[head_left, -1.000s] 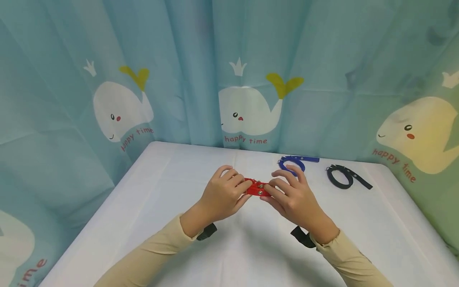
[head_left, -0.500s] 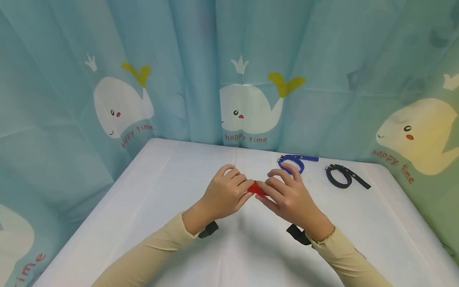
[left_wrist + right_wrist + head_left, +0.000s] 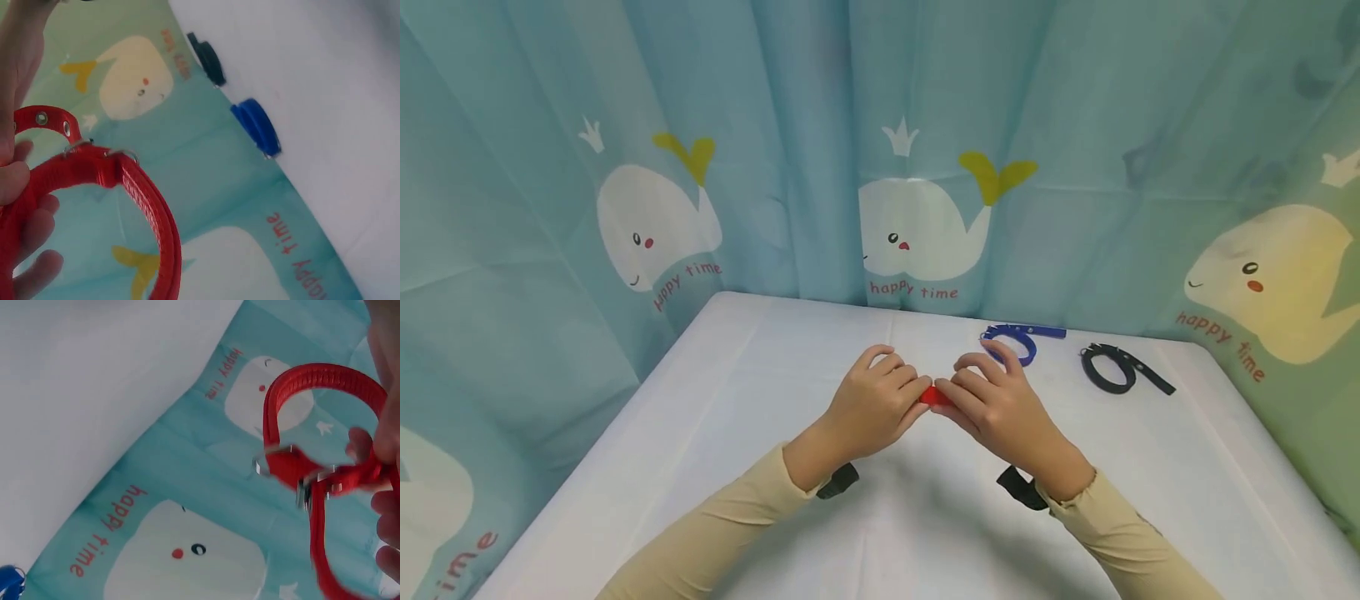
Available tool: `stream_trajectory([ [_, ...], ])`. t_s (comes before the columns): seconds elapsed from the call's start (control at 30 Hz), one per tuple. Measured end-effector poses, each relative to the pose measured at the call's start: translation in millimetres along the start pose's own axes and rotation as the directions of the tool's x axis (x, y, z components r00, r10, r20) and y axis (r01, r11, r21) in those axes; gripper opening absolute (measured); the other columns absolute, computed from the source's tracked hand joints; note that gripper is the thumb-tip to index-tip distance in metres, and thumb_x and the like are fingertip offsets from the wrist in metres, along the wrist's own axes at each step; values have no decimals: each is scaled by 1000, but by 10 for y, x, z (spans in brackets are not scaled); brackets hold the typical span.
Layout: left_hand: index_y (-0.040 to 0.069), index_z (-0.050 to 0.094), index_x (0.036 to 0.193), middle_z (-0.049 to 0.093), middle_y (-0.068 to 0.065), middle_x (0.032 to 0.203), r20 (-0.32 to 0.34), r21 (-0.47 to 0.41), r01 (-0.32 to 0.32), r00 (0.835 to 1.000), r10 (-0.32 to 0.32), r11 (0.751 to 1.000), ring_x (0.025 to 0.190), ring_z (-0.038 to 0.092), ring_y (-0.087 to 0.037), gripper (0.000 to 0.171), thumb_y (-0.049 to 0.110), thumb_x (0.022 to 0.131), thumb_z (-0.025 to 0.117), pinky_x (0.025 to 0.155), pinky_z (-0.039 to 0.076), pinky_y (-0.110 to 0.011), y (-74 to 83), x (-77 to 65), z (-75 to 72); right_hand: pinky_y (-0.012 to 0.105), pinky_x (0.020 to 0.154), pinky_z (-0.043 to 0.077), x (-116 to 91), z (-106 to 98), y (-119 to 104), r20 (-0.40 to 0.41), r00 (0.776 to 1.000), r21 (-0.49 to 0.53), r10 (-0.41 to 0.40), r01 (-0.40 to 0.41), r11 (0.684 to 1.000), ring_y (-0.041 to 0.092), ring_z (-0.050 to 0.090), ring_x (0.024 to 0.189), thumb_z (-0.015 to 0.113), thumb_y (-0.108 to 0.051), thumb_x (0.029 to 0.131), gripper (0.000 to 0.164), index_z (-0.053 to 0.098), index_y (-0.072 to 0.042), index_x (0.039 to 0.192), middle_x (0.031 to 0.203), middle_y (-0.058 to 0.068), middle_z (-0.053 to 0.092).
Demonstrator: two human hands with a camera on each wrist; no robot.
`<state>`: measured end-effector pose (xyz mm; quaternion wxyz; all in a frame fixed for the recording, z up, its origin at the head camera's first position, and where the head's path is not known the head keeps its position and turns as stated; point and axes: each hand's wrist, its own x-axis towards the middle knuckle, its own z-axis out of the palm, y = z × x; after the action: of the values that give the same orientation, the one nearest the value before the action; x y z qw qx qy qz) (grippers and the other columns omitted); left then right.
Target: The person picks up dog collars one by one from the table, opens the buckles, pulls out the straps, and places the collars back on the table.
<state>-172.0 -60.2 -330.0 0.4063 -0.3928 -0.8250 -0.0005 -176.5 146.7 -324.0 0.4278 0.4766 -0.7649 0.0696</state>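
Red collar (image 3: pixel 936 397) (with shiny rings) pinched by left hand (image 3: pixel 871 408) and right hand (image 3: pixel 1013 415), fingers clamped on it, blue collar (image 3: pixel 1039 332) and black collar (image 3: pixel 1132 364) laid farther back.

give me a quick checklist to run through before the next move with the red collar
1. Left hand has a grip on the red collar: ok, thumb and fingers pinch its band.
2. Right hand has a grip too: ok, it pinches the collar near the buckle.
3. Strap secure in the buckle: cannot tell, that part is blurred.
4. Red collar resting on the table: not ok, both hands hold it up.
5. Blue collar and black collar out of the hands: ok, both lie on the table.
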Motion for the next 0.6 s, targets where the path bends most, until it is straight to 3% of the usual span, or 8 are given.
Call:
stream_trajectory([
  [0.23, 17, 74, 92, 71, 6, 79, -4, 3, 64, 998, -64, 998, 78, 63, -11, 22, 33, 77, 76, 88, 50, -34, -126, -94, 20, 50, 94, 41, -92, -163, 32, -44, 999, 113, 20, -15, 993, 26, 62, 87, 41, -32, 99, 42, 72, -5, 89, 80, 6, 71],
  [0.37, 17, 74, 94, 72, 5, 82, -22, -110, 101, 994, -104, 989, 81, 64, -12, 23, 29, 75, 79, 87, 50, -34, -162, -110, 34, 48, 97, 39, -125, -177, 39, -1, 1000, 156, 13, -13, 988, 28, 61, 98, 51, -28, 96, 28, 70, -7, 101, 94, 6, 72],
  [0.5, 17, 75, 95, 73, 5, 85, -70, -245, 67, 994, -87, 967, 85, 64, -12, 25, 26, 73, 80, 88, 50, -35, -123, -85, 39, 48, 100, 38, -149, -115, 51, 98, 993, 151, 66, -80, 985, 28, 58, 109, 67, -27, 86, 32, 67, -8, 112, 107, 8, 69],
  [0.6, 17, 75, 95, 73, 5, 84, -118, -308, 19, 991, -58, 951, 85, 64, -12, 25, 27, 73, 80, 88, 50, -34, -68, -72, 47, 47, 103, 36, -186, -69, 67, 124, 987, 156, 100, -119, 981, 28, 57, 112, 71, -23, 84, 34, 65, -7, 113, 111, 8, 68],
])
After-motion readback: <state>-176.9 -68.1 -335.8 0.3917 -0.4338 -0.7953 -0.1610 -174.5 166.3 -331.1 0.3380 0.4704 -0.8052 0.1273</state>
